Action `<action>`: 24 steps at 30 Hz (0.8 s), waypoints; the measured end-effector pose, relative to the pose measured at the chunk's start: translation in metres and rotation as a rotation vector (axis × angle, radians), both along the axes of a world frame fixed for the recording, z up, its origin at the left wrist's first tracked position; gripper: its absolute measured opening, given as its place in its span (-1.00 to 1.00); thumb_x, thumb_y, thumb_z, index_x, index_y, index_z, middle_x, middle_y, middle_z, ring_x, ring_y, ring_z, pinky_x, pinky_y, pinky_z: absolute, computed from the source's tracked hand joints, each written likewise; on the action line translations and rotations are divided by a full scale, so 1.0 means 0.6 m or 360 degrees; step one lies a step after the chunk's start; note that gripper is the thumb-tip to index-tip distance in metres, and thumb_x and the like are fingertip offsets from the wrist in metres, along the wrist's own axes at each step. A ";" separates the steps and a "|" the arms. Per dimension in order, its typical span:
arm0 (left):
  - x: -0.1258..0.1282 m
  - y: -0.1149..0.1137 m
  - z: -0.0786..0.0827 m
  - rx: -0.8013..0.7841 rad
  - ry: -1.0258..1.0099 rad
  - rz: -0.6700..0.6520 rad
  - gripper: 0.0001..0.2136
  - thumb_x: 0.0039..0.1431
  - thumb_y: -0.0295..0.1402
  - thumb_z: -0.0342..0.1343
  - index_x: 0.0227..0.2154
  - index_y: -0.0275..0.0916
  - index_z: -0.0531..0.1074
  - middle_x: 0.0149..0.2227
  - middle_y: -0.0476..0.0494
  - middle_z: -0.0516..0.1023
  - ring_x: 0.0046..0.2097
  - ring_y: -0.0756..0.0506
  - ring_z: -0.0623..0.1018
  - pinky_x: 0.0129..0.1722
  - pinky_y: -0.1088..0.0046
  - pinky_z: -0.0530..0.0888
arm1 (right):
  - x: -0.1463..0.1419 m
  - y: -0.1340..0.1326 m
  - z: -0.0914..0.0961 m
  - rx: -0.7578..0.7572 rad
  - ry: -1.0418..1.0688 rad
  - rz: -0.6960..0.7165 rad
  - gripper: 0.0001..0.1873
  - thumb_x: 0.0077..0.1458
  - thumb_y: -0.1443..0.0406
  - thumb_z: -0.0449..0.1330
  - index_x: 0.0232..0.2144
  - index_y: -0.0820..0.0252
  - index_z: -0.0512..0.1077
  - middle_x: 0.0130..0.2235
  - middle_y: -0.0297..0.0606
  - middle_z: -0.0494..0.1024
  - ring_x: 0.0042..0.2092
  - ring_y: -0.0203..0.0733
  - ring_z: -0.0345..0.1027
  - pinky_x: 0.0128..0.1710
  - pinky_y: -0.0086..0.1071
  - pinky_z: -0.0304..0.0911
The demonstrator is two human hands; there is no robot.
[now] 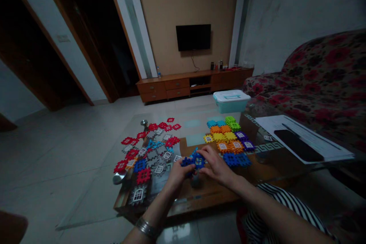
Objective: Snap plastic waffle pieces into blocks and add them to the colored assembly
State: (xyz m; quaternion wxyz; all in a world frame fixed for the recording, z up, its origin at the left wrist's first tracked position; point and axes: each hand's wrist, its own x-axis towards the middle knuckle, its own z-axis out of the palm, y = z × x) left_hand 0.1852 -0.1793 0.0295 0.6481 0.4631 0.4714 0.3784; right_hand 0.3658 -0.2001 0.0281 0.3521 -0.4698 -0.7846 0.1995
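Head view, and here the action sat low and central: both hands were busy over the near side of the glass-topped desk (213,194)! The left hand (180,173), a silvery bracelet (147,227) on its wrist, had its fingers clamped on the left side of the blue interlocking pieces (198,160). Across from it, the right hand (214,162) came in from the other side, fingers pinched on the same blue pieces, thumb below and fingertips above. So the blue pieces hung between the two hands, just above the desk, a pale window insert facing up.

And what a spread around them! Out left lay a loose scatter: red pieces (143,175), grey pieces (153,155) and white window inserts (167,155). Over to the right, much neater: dark-blue pieces (236,159) nearest the right hand, then orange pieces (236,145), yellow pieces (219,137), purple pieces (249,145), and light-blue pieces (216,123) beside green pieces (230,119) farthest back.

Wide right, a black phone (298,145) rested on papers (339,150), a pen (291,130) just beside it. Beyond the coloured rows stood a lidded teal box (232,103).
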 end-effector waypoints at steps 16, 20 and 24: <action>0.040 -0.014 0.007 -0.0152 0.0175 -0.0486 -0.79 -0.19 -0.39 0.21 -0.40 -0.23 0.38 -0.57 0.05 0.51 -0.56 0.01 0.46 -0.62 0.56 0.31 | 0.102 -0.052 0.026 -0.0072 -0.0342 0.0354 -0.42 0.03 0.43 0.26 0.10 0.08 0.24 0.04 -0.12 0.35 0.04 -0.06 0.24 0.03 -0.22 0.22; 0.050 -0.009 -0.004 -0.0265 -0.0101 -0.0305 -0.85 -0.11 -0.43 0.15 -0.40 -0.22 0.37 -0.46 -0.02 0.55 -0.45 0.01 0.52 -0.48 0.53 0.42 | 0.206 -0.034 0.028 -0.0084 -0.0403 -0.0210 -0.41 -0.08 0.48 0.28 0.03 0.14 0.28 0.03 -0.12 0.30 0.08 -0.02 0.18 0.09 -0.15 0.15; 0.048 -0.004 -0.015 -0.0333 -0.0163 -0.0261 -0.87 -0.03 -0.46 0.08 -0.35 -0.24 0.42 -0.39 -0.09 0.57 -0.35 -0.01 0.56 -0.29 0.48 0.50 | 0.288 -0.020 0.014 -0.0421 -0.0660 -0.0673 -0.41 -0.21 0.50 0.32 -0.05 0.18 0.34 -0.08 -0.15 0.31 0.00 -0.01 0.24 0.03 -0.19 0.19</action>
